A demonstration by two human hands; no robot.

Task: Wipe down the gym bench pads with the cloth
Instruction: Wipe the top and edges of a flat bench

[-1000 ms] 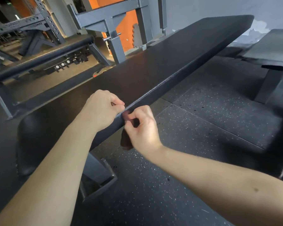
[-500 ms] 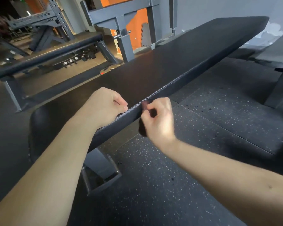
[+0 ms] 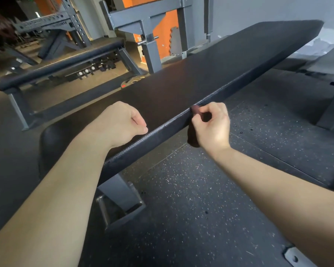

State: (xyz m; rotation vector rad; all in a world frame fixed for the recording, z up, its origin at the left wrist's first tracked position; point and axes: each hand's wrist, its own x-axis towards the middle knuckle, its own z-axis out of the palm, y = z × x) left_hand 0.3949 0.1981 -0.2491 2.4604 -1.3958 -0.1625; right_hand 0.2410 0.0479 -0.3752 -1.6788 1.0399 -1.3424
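1. The pad [image 3: 201, 89] is long, black and textured, with a seam along its right edge.
2. Its long axis runs from near left to far right.
3. The cloth [image 3: 192, 138] is dark and bunched. It hangs down the pad's right side face, its top at the seam.
4. The right grip [image 3: 212, 126] pinches the cloth's top, fingers curled.
5. The left grip [image 3: 121, 122] is a closed fist resting on the pad's top by that edge, nothing visible in it.

Black speckled rubber floor [image 3: 191, 218] runs to a pale grey wall [image 3: 268, 10] at its far right edge, with an orange wall [image 3: 167, 41] further left. Grey steel racks [image 3: 150, 47] stand along the floor's far edge, a second flat bench [image 3: 66, 63] before them at the left.
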